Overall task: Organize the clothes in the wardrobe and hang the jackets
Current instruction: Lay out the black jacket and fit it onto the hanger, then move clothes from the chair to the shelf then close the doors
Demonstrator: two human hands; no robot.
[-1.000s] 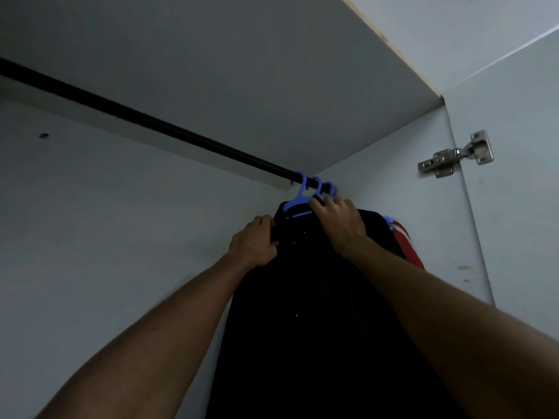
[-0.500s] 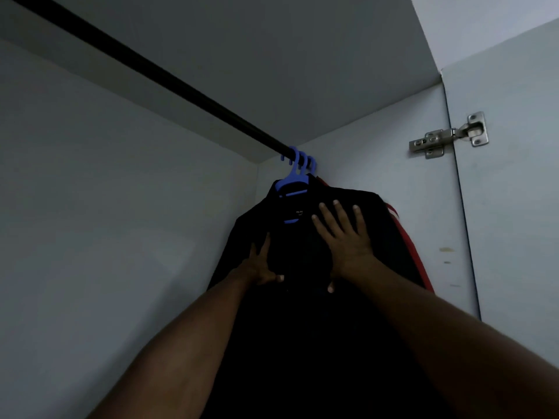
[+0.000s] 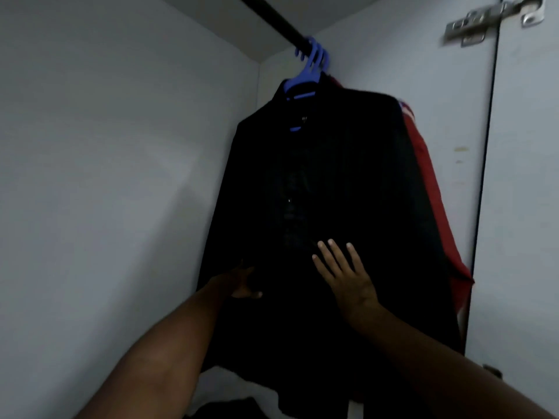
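A black jacket [image 3: 326, 182] hangs on a blue hanger [image 3: 305, 75] from the dark rail [image 3: 272, 18] at the wardrobe's right end. Behind it a red garment [image 3: 438, 213] hangs against the right wall. My right hand [image 3: 344, 275] lies flat on the jacket's front with fingers straight and spread. My left hand [image 3: 242, 284] touches the jacket's left front lower down; its fingers are partly hidden in the dark cloth.
The white back wall [image 3: 106, 176] fills the left side. A metal hinge [image 3: 490, 18] sits at the top right beside the open door [image 3: 526, 192]. Dark clothing [image 3: 230, 408] lies at the bottom of the wardrobe.
Both hands left the hanger and slid down the jacket's front, fingers straightening. The view has tilted downward, so the rail and hanger sit higher in the frame.
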